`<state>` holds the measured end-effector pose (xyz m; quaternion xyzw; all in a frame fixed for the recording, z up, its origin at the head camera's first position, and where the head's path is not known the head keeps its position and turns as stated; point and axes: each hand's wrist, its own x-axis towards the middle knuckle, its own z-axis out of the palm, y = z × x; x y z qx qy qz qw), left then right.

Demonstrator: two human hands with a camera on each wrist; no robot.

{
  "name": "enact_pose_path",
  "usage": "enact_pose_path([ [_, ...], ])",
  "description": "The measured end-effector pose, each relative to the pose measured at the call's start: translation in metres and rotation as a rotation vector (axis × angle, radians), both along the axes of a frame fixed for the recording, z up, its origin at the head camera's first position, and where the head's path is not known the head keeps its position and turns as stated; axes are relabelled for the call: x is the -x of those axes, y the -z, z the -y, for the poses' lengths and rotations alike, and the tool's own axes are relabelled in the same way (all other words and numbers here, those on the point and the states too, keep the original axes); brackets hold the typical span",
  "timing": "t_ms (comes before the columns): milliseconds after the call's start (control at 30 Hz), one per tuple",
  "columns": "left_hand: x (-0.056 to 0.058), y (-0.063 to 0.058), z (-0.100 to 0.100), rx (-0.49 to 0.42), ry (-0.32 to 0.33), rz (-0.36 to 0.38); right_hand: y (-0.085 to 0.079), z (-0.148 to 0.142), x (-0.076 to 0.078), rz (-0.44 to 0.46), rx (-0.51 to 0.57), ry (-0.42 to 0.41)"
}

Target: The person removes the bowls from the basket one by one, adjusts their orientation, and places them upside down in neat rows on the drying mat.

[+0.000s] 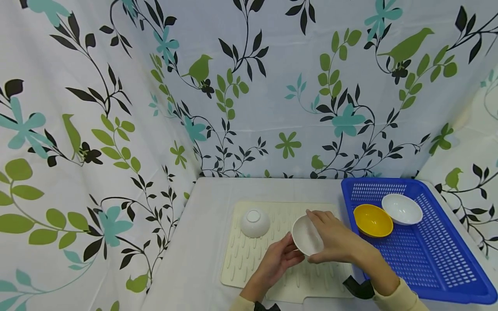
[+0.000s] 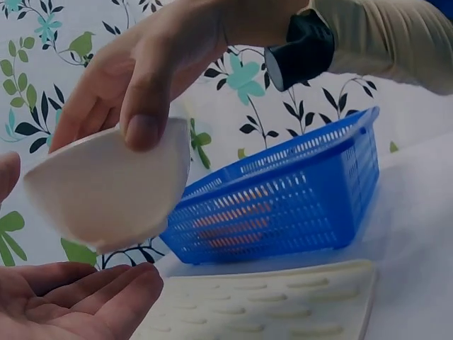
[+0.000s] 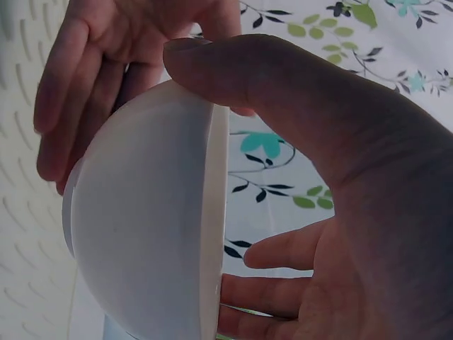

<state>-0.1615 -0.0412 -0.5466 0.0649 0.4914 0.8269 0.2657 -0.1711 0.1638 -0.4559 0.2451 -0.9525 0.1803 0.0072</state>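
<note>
Held in the air above the cream drying mat is a white bowl. My right hand grips it by the rim, with the thumb on one side and the fingers on the other. In the left wrist view the bowl is slightly tilted, its foot facing down. My left hand lies just under and beside it, palm up with fingers extended; whether they touch the bowl I cannot tell. A second white bowl rests upside down on the mat's left part.
To the right stands a blue plastic basket with perforated walls. Inside it, a yellow bowl and another white bowl lie side by side, openings up. A patterned curtain encloses the white table at the back and sides.
</note>
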Motion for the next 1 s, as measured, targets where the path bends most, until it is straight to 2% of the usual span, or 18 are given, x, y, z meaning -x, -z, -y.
enact_pose_path([
  [200,0.0,0.0,0.0,-0.059,-0.002,0.031,0.0,0.008,0.0,0.023,-0.01,-0.02],
  [433,0.001,0.002,0.005,-0.041,-0.01,0.05,0.002,0.013,0.004,0.045,-0.011,-0.031],
  [633,0.002,-0.001,0.009,0.027,-0.032,-0.006,0.008,0.016,0.005,0.079,-0.004,-0.025],
  [800,0.003,-0.002,0.01,0.061,-0.078,-0.043,0.009,0.015,0.004,0.022,0.008,-0.06],
  [900,0.004,-0.003,0.012,0.144,-0.132,-0.093,0.009,0.014,0.004,0.004,0.02,-0.055],
  [1000,0.003,-0.003,0.014,0.275,-0.194,-0.191,0.009,0.011,0.006,0.038,0.047,-0.026],
])
